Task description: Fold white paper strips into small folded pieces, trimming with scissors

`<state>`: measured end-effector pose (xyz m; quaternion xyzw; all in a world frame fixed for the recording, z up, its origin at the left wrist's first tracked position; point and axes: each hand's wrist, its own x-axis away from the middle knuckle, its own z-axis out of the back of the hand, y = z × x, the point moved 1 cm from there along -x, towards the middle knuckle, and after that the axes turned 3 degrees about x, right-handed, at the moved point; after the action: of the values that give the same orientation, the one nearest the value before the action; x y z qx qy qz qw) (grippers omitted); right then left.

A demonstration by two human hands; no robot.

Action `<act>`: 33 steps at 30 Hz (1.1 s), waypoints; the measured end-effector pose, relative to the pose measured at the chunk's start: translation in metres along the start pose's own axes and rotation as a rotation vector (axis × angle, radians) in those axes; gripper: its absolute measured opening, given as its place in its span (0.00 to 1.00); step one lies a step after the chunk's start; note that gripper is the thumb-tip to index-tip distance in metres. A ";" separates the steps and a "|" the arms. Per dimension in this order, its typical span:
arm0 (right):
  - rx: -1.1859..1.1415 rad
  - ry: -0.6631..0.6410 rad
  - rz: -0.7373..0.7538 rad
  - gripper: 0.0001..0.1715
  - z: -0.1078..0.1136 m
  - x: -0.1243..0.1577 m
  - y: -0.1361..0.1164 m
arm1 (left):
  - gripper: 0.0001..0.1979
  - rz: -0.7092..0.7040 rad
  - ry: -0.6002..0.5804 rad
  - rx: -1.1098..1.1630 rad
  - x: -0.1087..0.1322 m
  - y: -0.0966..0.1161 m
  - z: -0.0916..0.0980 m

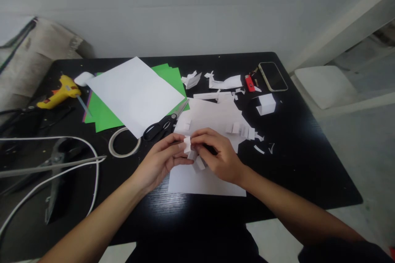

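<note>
Grey wall (pixel 197 20) across the top of the frame, black table (pixel 308 164) below it. Centre: folded white paper piece (pixel 187 145) held between two bare hands above a white sheet (pixel 206 183). Left hand (pixel 162 158): thumb and fingers pinched on its left side. Right hand (pixel 220 156): fingers curled, thumb and fingertips closed on its right side; exact contact partly hidden. Scissors (pixel 162 126), black-handled, just beyond the left hand, blades slanting to the upper right; tape roll (pixel 123 155) flat, left of them. Upper left: yellow glue gun (pixel 63 92) on its side, small pale label on the body, too blurred to read. Beside it, a large blank white sheet laid askew over green paper (pixel 106 117). Top centre: paper scraps (pixel 226 82), cut and creased. Upper right: red lighter (pixel 249 83), its pale marking too small to make out; phone (pixel 273 76) near it, screen dark; bent white paper strip (pixel 267 104) below. White cable (pixel 96 172) loops at lower left.
</note>
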<state>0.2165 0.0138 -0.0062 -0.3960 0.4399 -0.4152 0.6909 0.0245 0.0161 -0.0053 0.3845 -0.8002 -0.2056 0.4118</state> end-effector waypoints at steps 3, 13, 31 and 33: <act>-0.005 -0.001 -0.011 0.12 0.000 -0.001 0.001 | 0.09 -0.013 -0.013 -0.025 0.000 0.000 0.000; -0.052 0.001 -0.108 0.10 0.001 -0.002 0.007 | 0.09 -0.045 -0.025 -0.143 -0.001 0.002 0.000; 0.037 0.035 -0.007 0.16 0.000 -0.001 0.007 | 0.12 -0.144 -0.086 -0.254 0.001 -0.001 0.001; 0.027 0.063 -0.007 0.15 0.000 -0.001 0.007 | 0.14 -0.194 -0.100 -0.294 0.002 -0.002 0.000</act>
<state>0.2176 0.0174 -0.0120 -0.3747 0.4544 -0.4361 0.6804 0.0252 0.0134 -0.0057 0.3850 -0.7400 -0.3781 0.4015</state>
